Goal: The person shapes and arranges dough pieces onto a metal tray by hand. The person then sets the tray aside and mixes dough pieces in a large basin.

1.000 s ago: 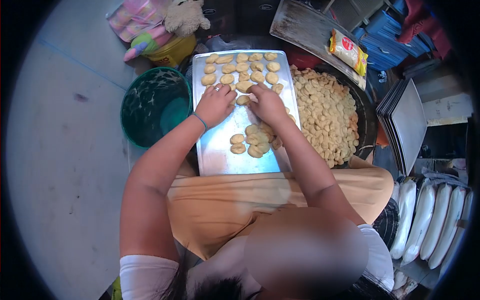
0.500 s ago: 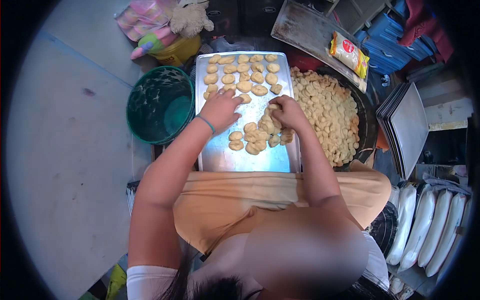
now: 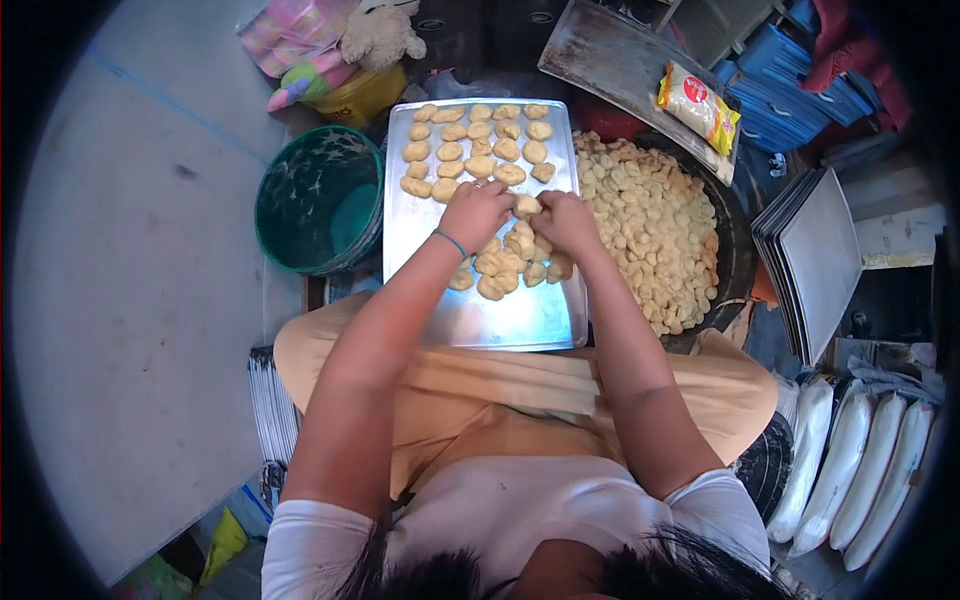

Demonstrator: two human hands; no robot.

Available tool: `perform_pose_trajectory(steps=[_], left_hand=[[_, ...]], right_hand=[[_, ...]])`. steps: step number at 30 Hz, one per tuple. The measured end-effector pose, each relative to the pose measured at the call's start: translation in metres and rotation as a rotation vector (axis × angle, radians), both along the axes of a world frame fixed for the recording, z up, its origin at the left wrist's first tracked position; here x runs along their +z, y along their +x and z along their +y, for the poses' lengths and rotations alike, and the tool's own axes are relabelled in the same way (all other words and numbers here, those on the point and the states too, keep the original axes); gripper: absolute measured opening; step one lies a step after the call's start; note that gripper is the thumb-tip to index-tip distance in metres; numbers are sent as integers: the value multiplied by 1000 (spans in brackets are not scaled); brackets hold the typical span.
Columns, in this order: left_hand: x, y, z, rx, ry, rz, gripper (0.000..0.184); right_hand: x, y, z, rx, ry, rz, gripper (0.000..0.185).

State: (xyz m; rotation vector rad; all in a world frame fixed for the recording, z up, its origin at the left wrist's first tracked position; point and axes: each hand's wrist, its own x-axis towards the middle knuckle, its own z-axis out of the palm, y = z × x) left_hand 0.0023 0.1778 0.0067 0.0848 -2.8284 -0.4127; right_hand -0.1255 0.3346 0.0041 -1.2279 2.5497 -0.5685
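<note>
A metal tray lies in front of my lap, with rows of flattened dough pieces over its far part. Both hands meet near the tray's middle around one dough piece. My left hand has its fingertips at the left side of that piece. From the right, my right hand pinches the same piece between thumb and fingers. Just below the hands, a loose heap of dough pieces rests on the tray, partly overlapping.
A large dark basin holding many dough pieces stands right of the tray. At the left is a green tub. Behind, a yellow packet lies on a worn board. Stacked trays and white bags stand at the right.
My left hand has moved right, away from the rows. My right hand has shifted slightly left from the heap, now with a piece between both hands. The view has tilted a little, showing more lap.
</note>
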Motion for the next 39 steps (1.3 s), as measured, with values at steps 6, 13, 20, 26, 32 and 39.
perform_pose_trajectory(steps=[6,13,20,26,32,39], left_hand=[[-22,-22,1,157,-87,37,14],[-32,-22,4,222,-41,52,11],[-6,-5,14,244,43,61,24],[5,94,21,358,397,-187,26],[6,105,4,463,610,-38,21],[-16,81,-54,581,327,98,23]], right_hand=[[0,-24,15,-95,-159,-274,31],[-14,-28,-5,-47,-428,-385,37],[-16,-31,1,-55,-475,-173,28],[15,7,21,62,-46,-128,30],[44,22,-16,10,-348,-219,23],[1,66,-81,146,-336,-121,27]])
